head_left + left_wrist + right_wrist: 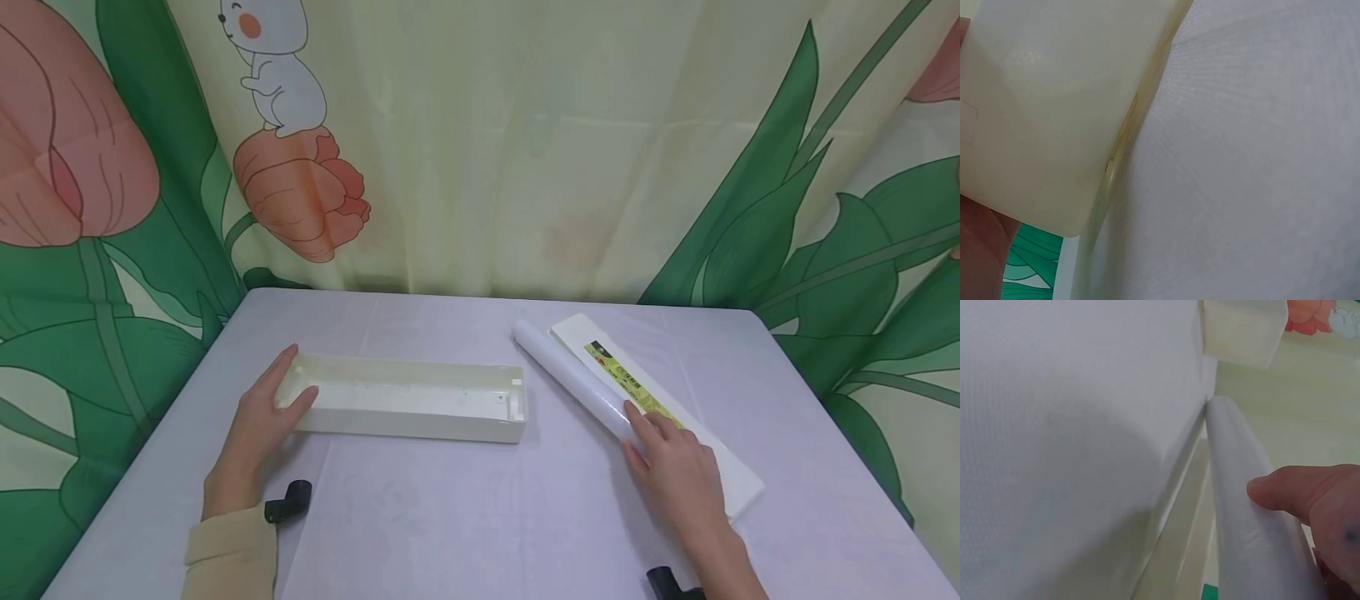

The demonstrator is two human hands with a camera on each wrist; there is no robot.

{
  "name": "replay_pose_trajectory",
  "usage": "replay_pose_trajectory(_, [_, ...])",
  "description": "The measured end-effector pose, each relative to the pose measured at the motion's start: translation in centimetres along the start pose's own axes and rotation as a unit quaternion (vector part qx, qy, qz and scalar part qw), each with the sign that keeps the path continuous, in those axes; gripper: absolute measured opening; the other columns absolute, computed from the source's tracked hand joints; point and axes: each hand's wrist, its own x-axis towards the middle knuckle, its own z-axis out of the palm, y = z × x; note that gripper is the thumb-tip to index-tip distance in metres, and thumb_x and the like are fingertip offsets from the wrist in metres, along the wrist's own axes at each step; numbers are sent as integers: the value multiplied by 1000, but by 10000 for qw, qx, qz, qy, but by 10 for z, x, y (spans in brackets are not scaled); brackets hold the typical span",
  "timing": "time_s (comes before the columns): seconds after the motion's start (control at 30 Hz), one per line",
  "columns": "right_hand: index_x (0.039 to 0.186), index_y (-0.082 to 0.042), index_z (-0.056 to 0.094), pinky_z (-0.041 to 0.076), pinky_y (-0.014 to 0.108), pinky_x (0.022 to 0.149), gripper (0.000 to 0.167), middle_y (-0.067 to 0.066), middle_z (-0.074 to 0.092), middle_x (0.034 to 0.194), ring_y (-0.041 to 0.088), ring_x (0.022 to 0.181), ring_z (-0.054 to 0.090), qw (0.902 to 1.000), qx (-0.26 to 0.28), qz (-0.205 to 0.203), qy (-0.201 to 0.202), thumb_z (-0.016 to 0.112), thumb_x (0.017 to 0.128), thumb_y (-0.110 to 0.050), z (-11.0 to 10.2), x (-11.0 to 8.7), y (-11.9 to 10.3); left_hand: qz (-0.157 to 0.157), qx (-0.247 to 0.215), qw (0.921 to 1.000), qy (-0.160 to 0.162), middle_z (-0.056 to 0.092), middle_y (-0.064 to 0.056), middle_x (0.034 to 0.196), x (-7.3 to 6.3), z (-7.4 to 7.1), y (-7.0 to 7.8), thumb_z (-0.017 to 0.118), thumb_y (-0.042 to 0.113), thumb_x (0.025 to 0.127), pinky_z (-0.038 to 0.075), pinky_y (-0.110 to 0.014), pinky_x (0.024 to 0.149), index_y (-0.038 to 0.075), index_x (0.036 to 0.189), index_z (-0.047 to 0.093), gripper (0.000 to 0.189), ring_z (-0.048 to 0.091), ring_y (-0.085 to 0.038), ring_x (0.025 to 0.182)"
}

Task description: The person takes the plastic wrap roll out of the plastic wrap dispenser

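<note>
A long, open white plastic box lies on the left half of the table. My left hand grips its left end between thumb and fingers; up close in the left wrist view, the box's end wall hides most of that hand. To the right, a roll of clear plastic film lies slanted beside a long white lid with a yellow-green label. My right hand holds the roll near its closer end, the thumb on one side and the fingers across the other, partly hidden.
A white cloth covers the table. Behind it hangs a curtain printed with tulips, leaves and a small animal. Black mounts show at both wrists.
</note>
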Motion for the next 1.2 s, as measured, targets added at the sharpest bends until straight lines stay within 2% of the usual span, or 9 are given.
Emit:
replay_pose_trajectory(0.2, [138, -3, 59, 52, 60, 62, 60, 27, 65, 115, 48, 88, 65, 9991, 23, 72, -427, 80, 82, -8, -5, -2, -12, 1, -9, 10000, 1, 30, -26, 159, 0, 0, 1, 63, 24, 98, 24, -68, 113, 4, 158, 29, 72, 27, -49, 144])
replay_pose_trajectory(0.3, [138, -1, 59, 53, 60, 62, 60, 27, 65, 114, 47, 86, 65, 9988, 41, 29, -494, 80, 82, -7, -6, -4, -16, 39, -9, 10000, 27, 30, -27, 159, 0, -1, 1, 64, 24, 98, 25, -67, 113, 4, 158, 30, 72, 27, -49, 144])
replay_pose_trajectory(0.57, [142, -1, 56, 55, 54, 65, 64, 26, 63, 115, 38, 82, 65, 9950, 202, 171, -968, 80, 83, -10, 0, -8, -18, 66, -20, 10000, 8, 30, -26, 159, 0, 0, 0, 64, 24, 98, 25, -67, 114, 3, 158, 29, 72, 27, -49, 144])
replay_pose_trajectory(1.0, [139, -1, 59, 56, 50, 68, 66, 23, 63, 105, 35, 82, 65, 9976, 169, -104, -665, 83, 79, -12, 8, -14, -16, 31, 16, 10000, -22, 29, -26, 160, 0, 1, -2, 64, 24, 98, 24, -67, 114, 4, 158, 29, 72, 26, -48, 145])
replay_pose_trajectory(1.2, [140, -1, 59, 55, 51, 68, 66, 22, 63, 106, 35, 83, 64, 9971, 154, -57, -737, 83, 79, -13, 9, -14, -17, -48, 7, 10000, -86, 27, -25, 161, -2, -1, 0, 63, 27, 99, 24, -68, 114, 6, 160, 26, 74, 25, -48, 146])
